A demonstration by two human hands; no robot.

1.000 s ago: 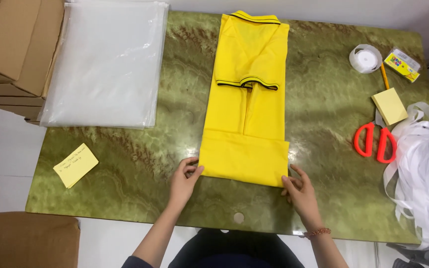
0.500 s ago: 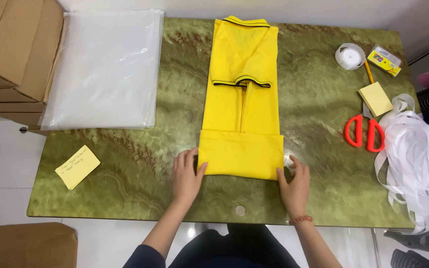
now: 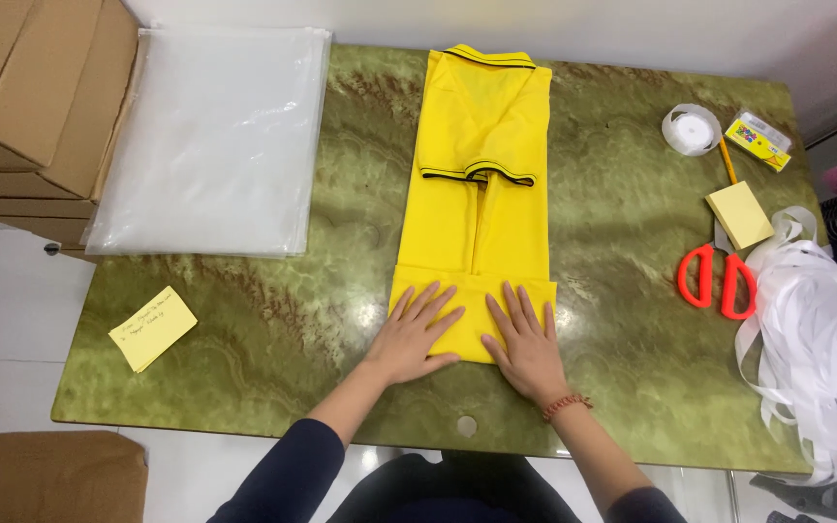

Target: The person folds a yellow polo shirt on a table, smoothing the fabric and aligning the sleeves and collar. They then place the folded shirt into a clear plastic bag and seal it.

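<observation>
Yellow shirt [image 3: 481,184]: we see it folded long and thin in the middle of the green table [image 3: 273,329]. Its collar is at the far end and its bottom end is folded up at the near end.
Left hand [image 3: 417,334]: we see it flat on the folded-up near end of the shirt, fingers spread wide, palm down.
Right hand [image 3: 525,339]: it lies flat just beside the left hand on the same fold, fingers spread too. A red bead band [image 3: 566,405] is on its wrist.
Far left: a pile of clear plastic bags [image 3: 210,145] lies on the table, with brown boxes [image 3: 36,92] beside it.
Near left: a yellow note [image 3: 152,327] lies well apart from the hands.
Right side: we see red scissors [image 3: 717,281], a yellow sticky pad [image 3: 740,215], a pencil [image 3: 728,161], a roll of white ribbon [image 3: 691,129] and a heap of white ribbon [image 3: 816,339].
</observation>
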